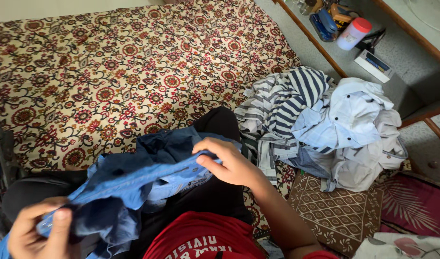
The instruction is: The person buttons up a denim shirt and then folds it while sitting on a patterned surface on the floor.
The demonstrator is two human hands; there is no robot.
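A pile of shirts (325, 124) lies on the floral bedspread (110, 72).

White red-capped jar (353, 32) and flat white box (373, 65), upper-right floor

Soft, even daylight fills the room, seemingly from the upper right, where the pale floor (402, 52) looks brightest and slightly washed out. The floral bedspread (110, 72) is evenly lit, with no hard shadows and no glare. The pile of shirts (335, 120) casts only a faint shade on the cushion below. The left hand (38, 232), close to the lens at the lower edge, is blurred by motion; the right hand (232, 163) is sharper. Straight edges bow mildly near the corners.
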